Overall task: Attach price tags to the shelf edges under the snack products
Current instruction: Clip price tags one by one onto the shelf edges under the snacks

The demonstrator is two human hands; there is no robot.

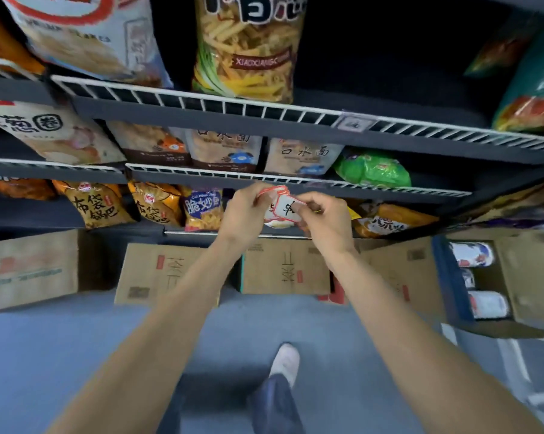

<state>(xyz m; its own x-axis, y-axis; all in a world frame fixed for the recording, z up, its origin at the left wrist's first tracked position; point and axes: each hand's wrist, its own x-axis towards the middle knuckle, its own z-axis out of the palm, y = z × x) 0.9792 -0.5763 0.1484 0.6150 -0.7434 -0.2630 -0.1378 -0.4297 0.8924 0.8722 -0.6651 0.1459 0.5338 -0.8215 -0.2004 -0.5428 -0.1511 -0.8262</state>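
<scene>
Pinching a small stack of red-bordered price tags (272, 195), the left hand (244, 213) steadies them while the right hand (322, 219) nips the front tag (287, 209) between thumb and fingers, just below the white wire shelf edge (295, 180) lined with snack bags (202, 208); cardboard boxes (284, 266) sit beneath.

The tall yellow bag of stick snacks (247, 54) at top centre is showing "XIAOXIANG" on a dark red band. On the middle shelf, the beige packet (300, 156) is reading "口水面". On the lower shelf, the orange bag (97, 205) is carrying "布袋锅巴", and the blue-labelled bag (202, 209) beside it is reading "脆炒". The red-bordered price tag (287, 209) at centre is bearing a handwritten mark, too blurred to read. A small tag (354, 123) on the upper shelf edge is showing an unclear figure.
</scene>
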